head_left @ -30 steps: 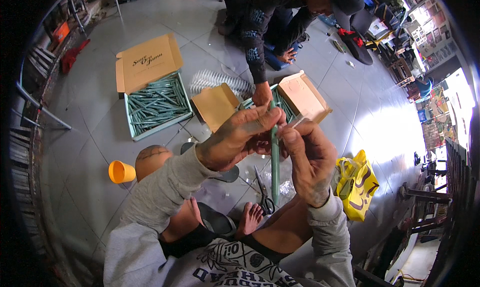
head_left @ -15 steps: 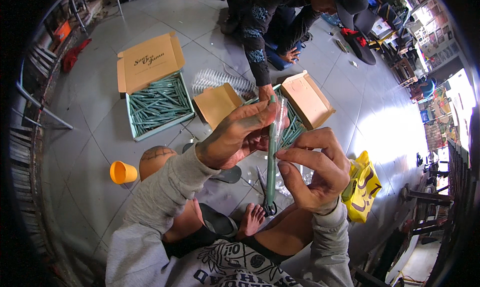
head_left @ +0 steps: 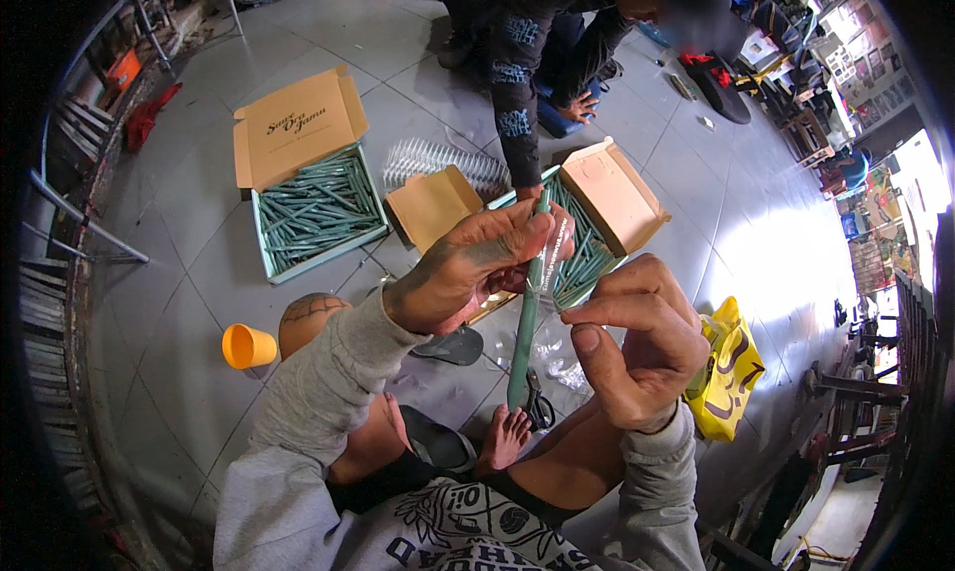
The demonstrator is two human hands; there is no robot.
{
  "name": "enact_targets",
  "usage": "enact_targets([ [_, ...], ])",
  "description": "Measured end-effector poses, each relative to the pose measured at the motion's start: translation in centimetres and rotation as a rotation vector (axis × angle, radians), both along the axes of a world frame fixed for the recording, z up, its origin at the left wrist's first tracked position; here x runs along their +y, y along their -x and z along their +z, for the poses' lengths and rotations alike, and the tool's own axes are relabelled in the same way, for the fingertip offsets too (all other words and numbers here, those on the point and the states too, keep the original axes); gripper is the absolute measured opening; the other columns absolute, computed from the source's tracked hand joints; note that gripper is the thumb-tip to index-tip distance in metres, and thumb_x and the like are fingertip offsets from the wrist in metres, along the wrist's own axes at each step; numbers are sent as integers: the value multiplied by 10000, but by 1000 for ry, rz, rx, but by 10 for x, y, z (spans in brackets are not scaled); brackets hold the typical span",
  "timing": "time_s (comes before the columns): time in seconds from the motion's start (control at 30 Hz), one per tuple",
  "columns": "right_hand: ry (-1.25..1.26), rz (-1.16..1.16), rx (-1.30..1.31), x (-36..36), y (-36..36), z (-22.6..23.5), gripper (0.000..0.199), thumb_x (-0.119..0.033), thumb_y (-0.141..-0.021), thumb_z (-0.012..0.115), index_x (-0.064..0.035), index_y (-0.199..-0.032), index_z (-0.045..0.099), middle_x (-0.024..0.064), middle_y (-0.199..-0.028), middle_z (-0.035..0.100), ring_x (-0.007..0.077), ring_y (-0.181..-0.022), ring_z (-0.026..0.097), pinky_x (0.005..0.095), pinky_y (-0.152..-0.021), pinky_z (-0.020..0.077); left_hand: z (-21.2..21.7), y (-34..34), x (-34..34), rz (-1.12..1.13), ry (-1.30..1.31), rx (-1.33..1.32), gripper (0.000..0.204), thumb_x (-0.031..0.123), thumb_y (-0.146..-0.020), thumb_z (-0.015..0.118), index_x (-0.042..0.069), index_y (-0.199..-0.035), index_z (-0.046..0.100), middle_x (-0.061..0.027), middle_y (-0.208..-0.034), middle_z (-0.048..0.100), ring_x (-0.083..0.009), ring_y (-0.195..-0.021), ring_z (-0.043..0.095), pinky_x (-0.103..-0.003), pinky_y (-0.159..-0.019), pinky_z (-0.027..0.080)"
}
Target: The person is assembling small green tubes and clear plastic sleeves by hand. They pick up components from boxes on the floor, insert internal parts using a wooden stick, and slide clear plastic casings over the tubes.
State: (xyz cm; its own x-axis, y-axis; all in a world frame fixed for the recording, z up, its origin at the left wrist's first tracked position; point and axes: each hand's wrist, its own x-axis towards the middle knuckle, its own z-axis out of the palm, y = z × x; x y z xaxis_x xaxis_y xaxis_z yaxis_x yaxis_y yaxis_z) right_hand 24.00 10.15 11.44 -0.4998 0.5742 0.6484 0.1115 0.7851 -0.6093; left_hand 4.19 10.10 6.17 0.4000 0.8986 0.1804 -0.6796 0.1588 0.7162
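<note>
My left hand point(head_left: 468, 268) pinches the upper end of a slim green tapered stick point(head_left: 522, 342). Clear plastic with white print point(head_left: 550, 261) lies along the stick's upper part, between my left fingers. Just right of the stick is my right hand point(head_left: 642, 347), its thumb and index tip brought together and the other fingers curled. Whether a bit of clear film sits in that pinch is too small to tell. Behind my hands, an open box point(head_left: 609, 191) holds more green sticks point(head_left: 585, 253). Dark-handled scissors point(head_left: 540, 409) lie on the floor below, partly hidden by the stick.
A second open box point(head_left: 298, 133) full of green sticks stands on the tiles at left. Beside it are a brown carton flap point(head_left: 435, 208) and clear plastic tubes point(head_left: 443, 163). An orange cup point(head_left: 249, 346) and a yellow bag point(head_left: 726, 372) flank me. A co-worker's arm point(head_left: 515, 113) reaches toward the right box.
My right fingertips have come away from the stick, a little to the right. The stick's lower end has swung slightly left, still in my left hand.
</note>
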Motion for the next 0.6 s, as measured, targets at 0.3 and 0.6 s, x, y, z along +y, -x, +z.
enact_targets([
  [0.3, 40, 24, -5, -1, -1, 1, 173, -4, -721, 757, -11, -894, 755, 121, -823, 670, 219, -736, 618, 315, -655, 465, -1, 4, 3, -10, 31, 25, 266, 349, -1048, 540, 95, -1110, 496, 13, -977, 433, -41, -830, 436, -206, -769, 399],
  [0.6, 22, 43, -16, 1, -2, -2, 127, -71, -737, 763, -9, -848, 757, 80, -806, 625, 195, -739, 578, 314, -668, 432, -2, 4, 5, -3, 27, 6, 296, 367, -1015, 588, 100, -1091, 485, 16, -978, 434, -54, -858, 482, -220, -799, 429],
])
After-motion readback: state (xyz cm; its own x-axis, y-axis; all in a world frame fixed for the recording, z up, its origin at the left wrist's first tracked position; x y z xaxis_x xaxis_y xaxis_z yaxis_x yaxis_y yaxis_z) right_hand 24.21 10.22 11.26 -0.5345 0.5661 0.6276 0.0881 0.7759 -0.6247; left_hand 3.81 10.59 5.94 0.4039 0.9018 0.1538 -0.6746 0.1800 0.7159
